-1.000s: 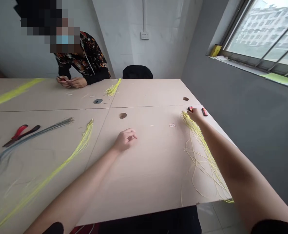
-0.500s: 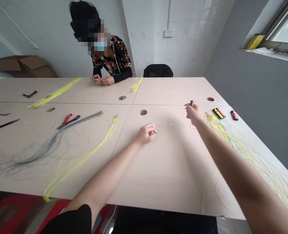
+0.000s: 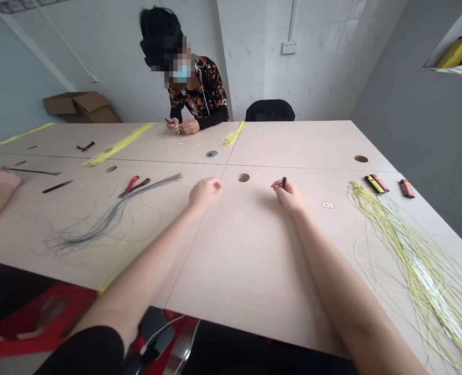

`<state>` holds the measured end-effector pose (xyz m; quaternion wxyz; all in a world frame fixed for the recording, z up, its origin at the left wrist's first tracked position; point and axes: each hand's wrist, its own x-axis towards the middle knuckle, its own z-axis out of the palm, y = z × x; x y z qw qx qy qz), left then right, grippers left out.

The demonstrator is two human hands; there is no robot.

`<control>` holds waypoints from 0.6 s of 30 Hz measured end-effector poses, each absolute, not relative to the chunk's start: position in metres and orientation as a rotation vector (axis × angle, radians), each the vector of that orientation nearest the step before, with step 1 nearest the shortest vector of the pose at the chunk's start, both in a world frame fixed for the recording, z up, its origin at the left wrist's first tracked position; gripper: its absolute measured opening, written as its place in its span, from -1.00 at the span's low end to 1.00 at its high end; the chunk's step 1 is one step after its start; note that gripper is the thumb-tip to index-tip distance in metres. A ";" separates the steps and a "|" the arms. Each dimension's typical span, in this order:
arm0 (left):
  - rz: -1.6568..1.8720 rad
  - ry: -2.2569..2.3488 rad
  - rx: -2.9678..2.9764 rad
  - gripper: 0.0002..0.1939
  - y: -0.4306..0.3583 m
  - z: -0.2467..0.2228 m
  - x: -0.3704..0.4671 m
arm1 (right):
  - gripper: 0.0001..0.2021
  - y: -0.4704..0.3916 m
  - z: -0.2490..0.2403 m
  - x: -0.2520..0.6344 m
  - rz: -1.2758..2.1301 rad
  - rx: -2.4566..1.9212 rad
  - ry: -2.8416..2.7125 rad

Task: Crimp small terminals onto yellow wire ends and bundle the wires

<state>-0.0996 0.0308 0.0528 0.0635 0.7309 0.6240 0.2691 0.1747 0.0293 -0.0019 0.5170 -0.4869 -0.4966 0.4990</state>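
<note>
My left hand (image 3: 206,195) is over the table by the seam, fingers curled together. It covers the spot where the tip of a yellow wire bundle (image 3: 109,281) lay; whether it pinches a wire is hidden. My right hand (image 3: 289,198) is closed around a small tool with a black end (image 3: 284,183), which stands up out of the fist; its exact kind does not show. Left of my left arm lies a bundle of grey wires (image 3: 115,208), with red and black pliers (image 3: 133,186) beside its upper part.
At right lie yellow wires (image 3: 400,234), black-and-red packs (image 3: 377,184) and a small label (image 3: 327,205). Opposite, a person (image 3: 184,122) works with both hands. Another person's hand (image 3: 4,179) rests at far left near a black knife-like tool (image 3: 57,186). The table has cable holes (image 3: 244,177).
My view has swung left. My left hand has moved to the yellow bundle's tip. My right hand has come inward from the right with the black-ended tool. Another person's hand has appeared at left.
</note>
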 end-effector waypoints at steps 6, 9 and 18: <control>0.579 2.019 2.410 -0.94 0.072 0.048 -0.211 | -0.87 0.035 -0.004 0.171 1.160 -1.180 -1.319; 0.468 1.933 2.600 -0.89 0.078 0.046 -0.228 | -0.87 0.036 -0.006 0.172 1.155 -1.179 -1.322; 0.074 1.905 2.731 -0.82 0.082 0.041 -0.220 | -0.87 0.036 -0.006 0.172 1.173 -1.184 -1.331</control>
